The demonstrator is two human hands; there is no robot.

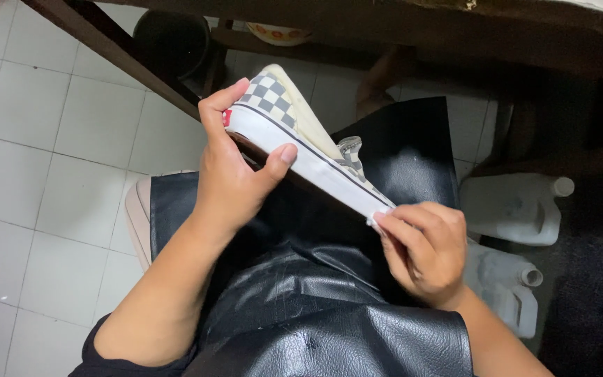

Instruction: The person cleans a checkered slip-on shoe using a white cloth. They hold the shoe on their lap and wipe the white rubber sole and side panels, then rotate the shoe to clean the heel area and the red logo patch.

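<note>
— What's on the left?

— White tiled floor (57,139), and the left hand (228,178) closed around the heel of a checkered slip-on shoe (294,136). Thumb on the white sole edge, fingers curled over the back. The shoe is held up on its side over the lap, toe slanting down to the right.

— And the lap?

— Covered by a black leather apron (329,328). The shoe hangs just above it, not resting on it.

— The other hand?

— The right hand (423,251) pinches the toe end of the white sole strip, fingertips tight on the rubber. Its grip is narrow, closed on the shoe's tip.

— How far along does the work look?

— Hard to judge. The sole strip looks clean and seated along the visible side; I see no glue, tool or cloth in either hand. I'd guess inspection or pressing at the toe.

— Any containers?

— Two whitish plastic jugs (514,209) on the floor at right, capped. I can't tell what's in them. A dark bucket (169,42) sits far left under a wooden worktop (413,28); its contents are hidden.
</note>
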